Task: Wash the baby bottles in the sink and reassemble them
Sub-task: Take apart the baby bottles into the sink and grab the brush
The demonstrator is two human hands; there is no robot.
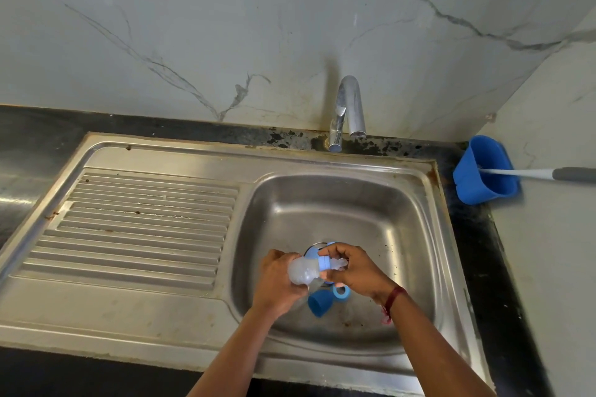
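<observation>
Steel sink, bottle held sideways, teat rightward, left hand gripping body, right hand gripping collar

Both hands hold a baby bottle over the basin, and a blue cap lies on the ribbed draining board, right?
Not quite: the head view shows the blue cap lying in the basin, under the hands, not on the draining board. The left hand and right hand do hold the baby bottle over the basin.

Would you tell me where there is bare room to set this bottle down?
The ribbed steel drainboard left of the basin and the basin's far half by the chrome tap are bare. Crowded at its near side: blue dome cap and blue screw ring.
</observation>
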